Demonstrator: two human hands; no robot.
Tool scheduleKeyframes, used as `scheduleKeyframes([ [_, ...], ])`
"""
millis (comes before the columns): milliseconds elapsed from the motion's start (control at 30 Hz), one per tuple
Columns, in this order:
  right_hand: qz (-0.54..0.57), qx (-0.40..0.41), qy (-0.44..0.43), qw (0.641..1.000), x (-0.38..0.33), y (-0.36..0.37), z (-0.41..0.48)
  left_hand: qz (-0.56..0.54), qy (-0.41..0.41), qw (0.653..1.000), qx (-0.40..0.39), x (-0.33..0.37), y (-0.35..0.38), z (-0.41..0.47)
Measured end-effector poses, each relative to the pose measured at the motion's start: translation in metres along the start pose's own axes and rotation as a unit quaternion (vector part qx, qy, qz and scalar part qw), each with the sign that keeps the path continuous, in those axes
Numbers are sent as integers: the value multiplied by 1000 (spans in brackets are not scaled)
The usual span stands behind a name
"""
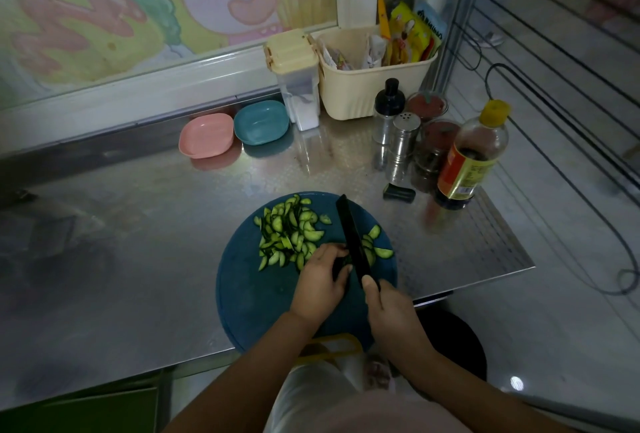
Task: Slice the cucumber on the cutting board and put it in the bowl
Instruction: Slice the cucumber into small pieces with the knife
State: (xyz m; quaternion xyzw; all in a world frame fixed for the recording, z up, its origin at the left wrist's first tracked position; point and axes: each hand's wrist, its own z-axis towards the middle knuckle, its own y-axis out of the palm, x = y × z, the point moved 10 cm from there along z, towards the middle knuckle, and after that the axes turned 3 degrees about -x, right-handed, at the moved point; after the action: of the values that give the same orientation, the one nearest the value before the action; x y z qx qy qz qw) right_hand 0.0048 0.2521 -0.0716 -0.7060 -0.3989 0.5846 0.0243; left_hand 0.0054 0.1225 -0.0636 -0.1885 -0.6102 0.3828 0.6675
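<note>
We see the round blue cutting board [249,294] at the table's [138,242] near edge, slightly overhanging it. Our left hand [318,280] pins the cucumber stub [338,265] with curled fingers. Our right hand [391,311] grips the black knife [351,235], its blade just beside those fingers. Cut slices [287,235] lie heaped on the board's far half. A pink bowl [206,135] and a teal bowl [261,122] sit side by side at the far edge.

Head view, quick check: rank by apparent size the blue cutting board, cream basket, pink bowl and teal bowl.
1. blue cutting board, though it is nearest the camera
2. cream basket
3. pink bowl and teal bowl: look alike, not ranked
</note>
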Motion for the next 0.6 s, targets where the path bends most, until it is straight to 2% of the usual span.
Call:
scheduleKeyframes([
  [333,-29,8,12,999,-2,3,-1,-1,4,1000,-1,4,-3,0],
  [500,-36,18,29,999,1,10,10,-10,4,1000,-29,3,-2,1],
  [600,-30,17,38,999,5,10,13,-17,21,997,-71,2,-1,-10],
])
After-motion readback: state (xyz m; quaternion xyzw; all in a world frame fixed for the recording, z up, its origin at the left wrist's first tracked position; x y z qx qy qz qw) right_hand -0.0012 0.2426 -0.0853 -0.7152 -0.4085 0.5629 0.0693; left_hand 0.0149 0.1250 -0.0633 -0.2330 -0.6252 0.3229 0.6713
